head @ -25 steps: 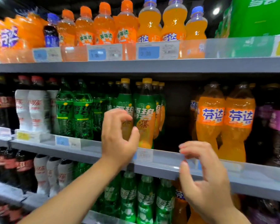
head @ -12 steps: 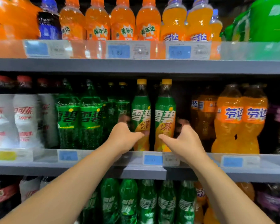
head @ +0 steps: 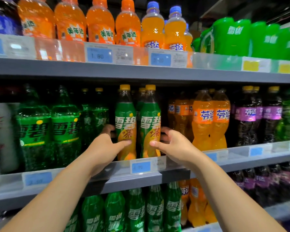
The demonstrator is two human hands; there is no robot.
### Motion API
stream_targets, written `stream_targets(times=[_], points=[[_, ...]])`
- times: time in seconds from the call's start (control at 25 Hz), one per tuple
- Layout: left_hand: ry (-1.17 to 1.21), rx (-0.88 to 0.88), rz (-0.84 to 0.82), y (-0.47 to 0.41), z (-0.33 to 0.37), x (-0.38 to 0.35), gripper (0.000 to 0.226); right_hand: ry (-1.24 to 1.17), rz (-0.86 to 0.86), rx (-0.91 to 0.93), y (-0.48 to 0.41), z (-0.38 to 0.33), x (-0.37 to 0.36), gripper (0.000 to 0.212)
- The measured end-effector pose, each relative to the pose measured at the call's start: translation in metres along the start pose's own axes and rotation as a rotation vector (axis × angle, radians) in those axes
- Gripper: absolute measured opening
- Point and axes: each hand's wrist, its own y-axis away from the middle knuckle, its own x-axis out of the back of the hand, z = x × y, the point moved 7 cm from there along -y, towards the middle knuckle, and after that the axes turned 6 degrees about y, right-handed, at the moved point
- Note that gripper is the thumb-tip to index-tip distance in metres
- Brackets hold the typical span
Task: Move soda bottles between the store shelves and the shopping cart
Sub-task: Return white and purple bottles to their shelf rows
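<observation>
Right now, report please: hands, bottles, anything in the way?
Left hand grips left yellow-capped green-and-orange plastic bottle; right hand grips its right twin. Both upright on grey metal shelf. Clear plastic lip in front.

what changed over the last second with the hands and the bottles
Both hands went forward from the air in front of the shelf to the two yellow-capped bottles. The left hand now grips the left bottle and the right hand grips the right bottle, thumbs in front, fingers behind. Both bottles stand on the shelf as before, upright and side by side.
</observation>
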Motion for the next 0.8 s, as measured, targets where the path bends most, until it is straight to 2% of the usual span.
stream_targets(times=[0.28, 0.44, 0.64, 0.8], points=[[0.010, -0.046, -0.062, 0.005, 0.004, -0.003, 0.063, 0.077, 0.089, 0.031, 0.005, -0.004, 0.005, 0.044], [-0.070, -0.056, 0.005, 0.009, 0.006, 0.000, 0.067, 0.068, 0.076, 0.048, 0.005, -0.005, 0.005, 0.049], [-0.182, -0.055, 0.058, 0.011, 0.007, -0.003, 0.070, 0.105, 0.097, 0.049, 0.006, -0.005, 0.003, 0.041], [-0.171, -0.064, 0.068, 0.013, 0.007, -0.004, 0.075, 0.153, 0.149, 0.092, 0.009, -0.008, 0.000, 0.047]])
